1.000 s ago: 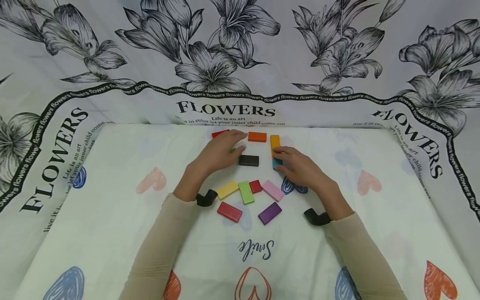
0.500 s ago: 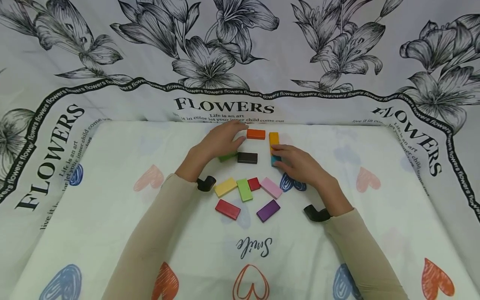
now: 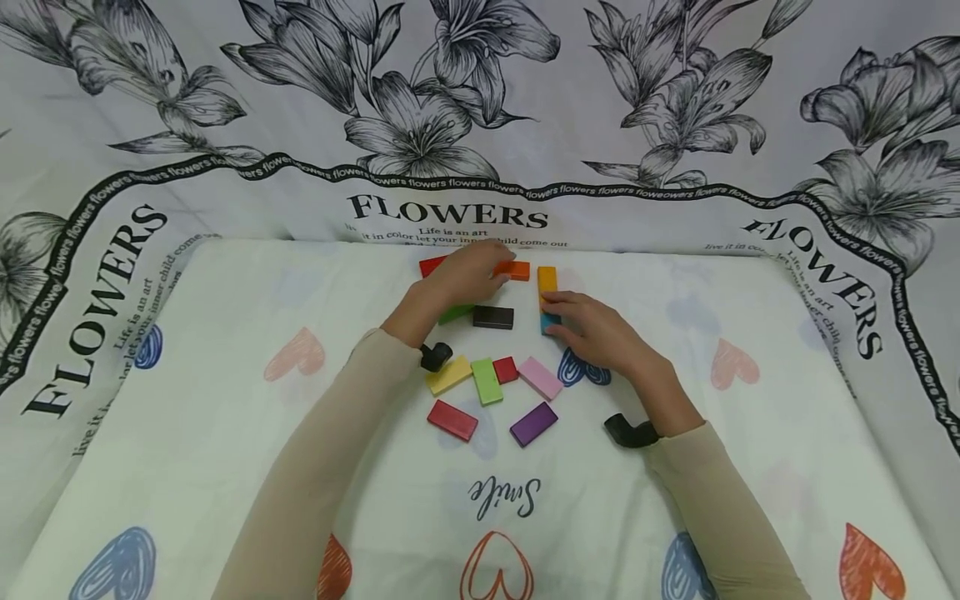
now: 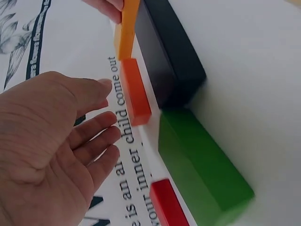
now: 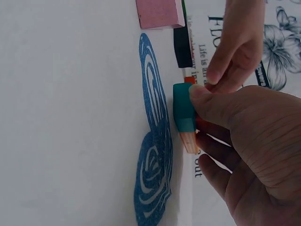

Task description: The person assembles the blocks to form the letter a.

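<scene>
In the upper middle of the head view, the red block (image 3: 431, 266) and green block (image 4: 202, 165) sit partly behind the left hand (image 3: 467, 275). The black block (image 3: 492, 317) lies right of the green one. The left hand overlaps the orange block (image 3: 517, 271) there, but the left wrist view shows its fingers apart, beside that block. Farther right, the right hand (image 3: 600, 329) pinches the blue block (image 5: 184, 106) at the amber block's (image 3: 547, 279) lower end; the right wrist view reveals the thumb against it.

head: high, looking forward-down, wide | left wrist, right wrist: low, close, both showing orange block (image 4: 133, 94)
</scene>
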A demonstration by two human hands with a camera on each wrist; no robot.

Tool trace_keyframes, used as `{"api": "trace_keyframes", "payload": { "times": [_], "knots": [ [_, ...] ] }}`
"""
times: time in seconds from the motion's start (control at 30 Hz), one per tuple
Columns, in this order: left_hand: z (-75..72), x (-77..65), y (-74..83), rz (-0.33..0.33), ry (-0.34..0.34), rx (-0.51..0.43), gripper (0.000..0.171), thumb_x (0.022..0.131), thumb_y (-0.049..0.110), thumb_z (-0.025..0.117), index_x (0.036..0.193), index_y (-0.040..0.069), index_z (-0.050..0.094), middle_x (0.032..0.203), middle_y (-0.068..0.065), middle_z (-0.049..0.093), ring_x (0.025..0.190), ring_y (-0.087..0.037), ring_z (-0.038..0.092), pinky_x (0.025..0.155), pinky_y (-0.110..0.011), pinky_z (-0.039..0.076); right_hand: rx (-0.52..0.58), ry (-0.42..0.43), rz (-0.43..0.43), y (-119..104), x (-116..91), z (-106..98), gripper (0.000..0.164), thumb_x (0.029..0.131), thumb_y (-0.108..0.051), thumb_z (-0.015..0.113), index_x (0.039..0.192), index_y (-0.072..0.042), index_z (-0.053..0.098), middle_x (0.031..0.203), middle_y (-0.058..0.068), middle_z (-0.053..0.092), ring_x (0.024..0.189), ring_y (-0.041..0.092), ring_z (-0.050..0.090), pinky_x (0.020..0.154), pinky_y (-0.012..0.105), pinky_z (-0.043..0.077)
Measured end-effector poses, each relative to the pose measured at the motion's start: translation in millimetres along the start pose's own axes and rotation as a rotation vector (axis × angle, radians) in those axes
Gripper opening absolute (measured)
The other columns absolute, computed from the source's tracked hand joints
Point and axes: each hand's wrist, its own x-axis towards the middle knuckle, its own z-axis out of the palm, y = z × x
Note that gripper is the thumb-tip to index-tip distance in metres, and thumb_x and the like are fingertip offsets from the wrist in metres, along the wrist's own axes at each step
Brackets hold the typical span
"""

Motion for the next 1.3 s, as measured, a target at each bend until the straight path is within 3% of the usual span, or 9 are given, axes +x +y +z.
{"api": "trace_keyframes", "payload": {
  "times": [0.13, 0.27, 0.5, 0.77, 1.3],
  "knots": [
    [0.0, 8.3, 6.2, -0.015, -0.034, -0.002, 0.046, 0.11, 0.024, 0.057, 0.153, 0.008, 0.056, 0.16, -0.01, 0.054, 0.158, -0.029, 0.039, 0.133, -0.044, 0.032, 0.007, -0.002, 0.001, 0.5, 0.0, 0.7, 0.049, 0.105, -0.025, 0.068, 0.15, -0.009, 0.06, 0.161, 0.011, 0.053, 0.155, 0.034, 0.044, 0.127, 0.054, 0.038],
    [0.0, 16.2, 11.1, -0.03, -0.064, 0.011, 0.044, 0.109, 0.021, 0.058, 0.151, 0.007, 0.058, 0.157, -0.011, 0.056, 0.151, -0.03, 0.046, 0.131, -0.043, 0.035, -0.004, 0.002, -0.002, 0.2, -0.4, 0.2, 0.049, 0.105, -0.025, 0.068, 0.15, -0.008, 0.059, 0.161, 0.011, 0.054, 0.155, 0.033, 0.045, 0.127, 0.053, 0.039],
    [4.7, 26.4, 16.4, -0.04, -0.026, 0.022, 0.033, 0.107, 0.01, 0.059, 0.137, 0.009, 0.07, 0.138, -0.008, 0.068, 0.127, -0.027, 0.06, 0.119, -0.04, 0.048, -0.005, -0.004, 0.012, -0.6, -3.2, 0.4, 0.049, 0.105, -0.025, 0.068, 0.15, -0.008, 0.059, 0.162, 0.012, 0.053, 0.155, 0.034, 0.045, 0.127, 0.053, 0.039],
    [4.4, 29.9, 19.9, -0.087, -0.021, 0.021, 0.036, 0.104, 0.01, 0.064, 0.14, 0.01, 0.069, 0.144, -0.007, 0.066, 0.133, -0.026, 0.057, 0.123, -0.039, 0.045, -0.022, 0.002, -0.012, -1.3, -2.5, 2.9, 0.049, 0.105, -0.024, 0.068, 0.15, -0.006, 0.059, 0.16, 0.014, 0.054, 0.153, 0.035, 0.047, 0.126, 0.052, 0.041],
    [4.2, 30.9, 14.5, -0.076, -0.011, 0.009, 0.033, 0.104, 0.012, 0.065, 0.137, 0.01, 0.071, 0.141, -0.007, 0.068, 0.13, -0.026, 0.058, 0.119, -0.038, 0.048, -0.037, -0.004, -0.013, -7.0, -0.9, 1.0, 0.05, 0.104, -0.023, 0.068, 0.15, -0.005, 0.058, 0.161, 0.016, 0.053, 0.153, 0.036, 0.047, 0.125, 0.053, 0.042]
  ]
}}
